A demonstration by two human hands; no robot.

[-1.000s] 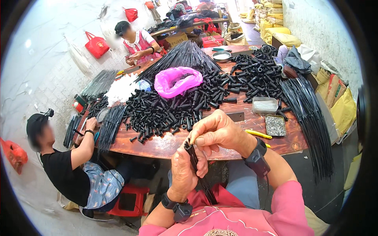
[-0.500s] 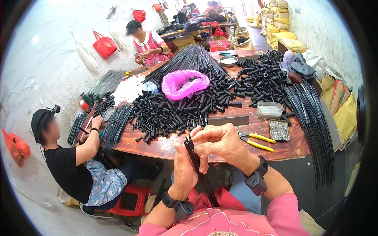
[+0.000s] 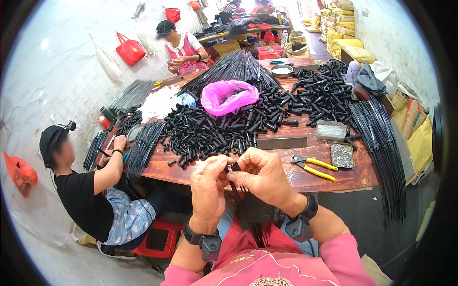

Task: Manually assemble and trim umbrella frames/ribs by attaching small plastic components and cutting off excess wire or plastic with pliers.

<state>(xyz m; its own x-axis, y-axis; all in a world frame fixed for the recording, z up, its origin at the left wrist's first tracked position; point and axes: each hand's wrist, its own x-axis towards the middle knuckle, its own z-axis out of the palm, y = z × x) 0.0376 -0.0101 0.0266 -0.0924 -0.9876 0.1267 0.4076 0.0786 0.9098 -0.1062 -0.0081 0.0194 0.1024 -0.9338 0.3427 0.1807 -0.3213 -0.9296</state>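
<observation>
My left hand (image 3: 209,185) and my right hand (image 3: 261,175) meet in front of the table's near edge, fingers pinched. Between them is the top of a bundle of long thin black strips (image 3: 244,206), which hangs down toward my lap. The left fingers wrap the strips from one side, while the right thumb and fingertips press at their upper ends. A fine pale thread or pin sticks out by the right fingertips, too small to name surely. Just beyond lies a heap of short black tubular parts (image 3: 205,136).
On the wooden table (image 3: 307,178) lie yellow-handled pliers (image 3: 317,168), a dark metal bar (image 3: 279,143), a tin of small metal pieces (image 3: 342,156), a clear tub (image 3: 330,130), a pink bag (image 3: 222,107) and a strip bundle (image 3: 381,162). A co-worker (image 3: 81,190) sits at left, another (image 3: 183,50) farther back.
My hands have come closer together, and the left has turned and moved left. The strips' upper ends now fan slightly apart between my fingers. The view has shifted a little.
</observation>
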